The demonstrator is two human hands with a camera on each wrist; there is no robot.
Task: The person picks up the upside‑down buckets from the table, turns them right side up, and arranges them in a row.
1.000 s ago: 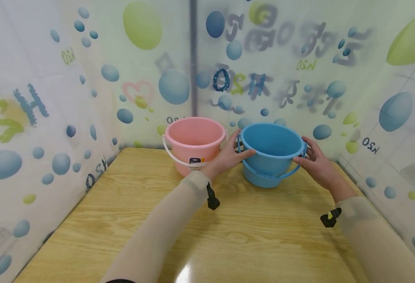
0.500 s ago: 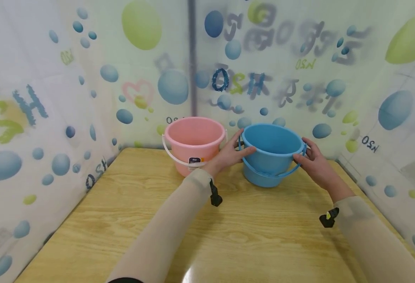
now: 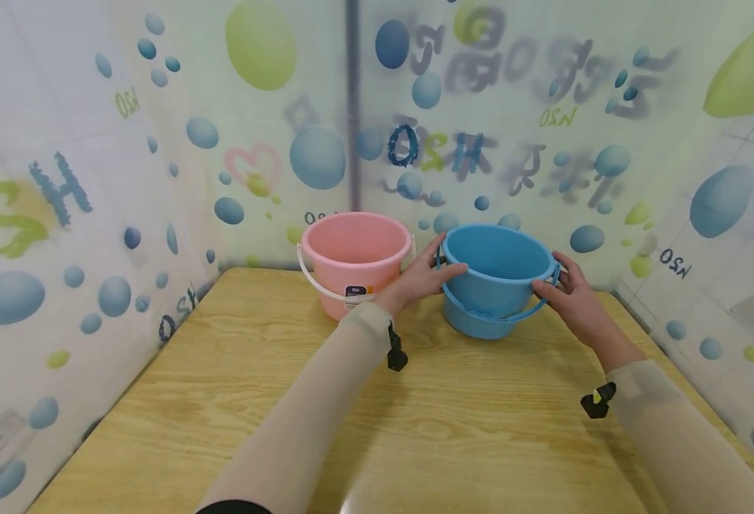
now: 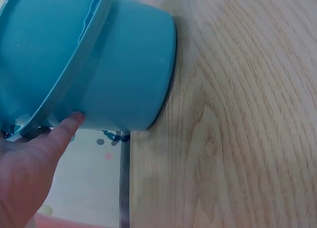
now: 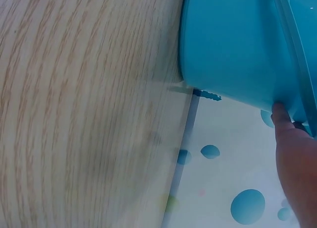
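A blue bucket [image 3: 499, 253] stands upright on the table, its blue handle [image 3: 534, 307] hanging down in front. My left hand [image 3: 420, 278] holds its left side just below the rim, thumb across the front wall and fingers toward the back. On the opposite side my right hand [image 3: 572, 296] grips near the handle mount, thumb in front and fingers behind. The left wrist view shows the left thumb [image 4: 72, 120] against the wall of the bucket. In the right wrist view the right thumb [image 5: 281, 113] touches the wall under the rim. The remaining fingertips are partly hidden.
Left of the blue bucket stands a pink bucket [image 3: 351, 243] with a white handle [image 3: 315, 282] and a dark label; my left hand and wrist partly cover it. Both buckets stand near the back of the wooden table [image 3: 255, 400]. A patterned curtain [image 3: 287, 107] encloses the table behind and at the sides.
Both hands stay on the blue bucket, which barely moves. My left forearm and wrist shift slightly to the right. The pink bucket stays in place.
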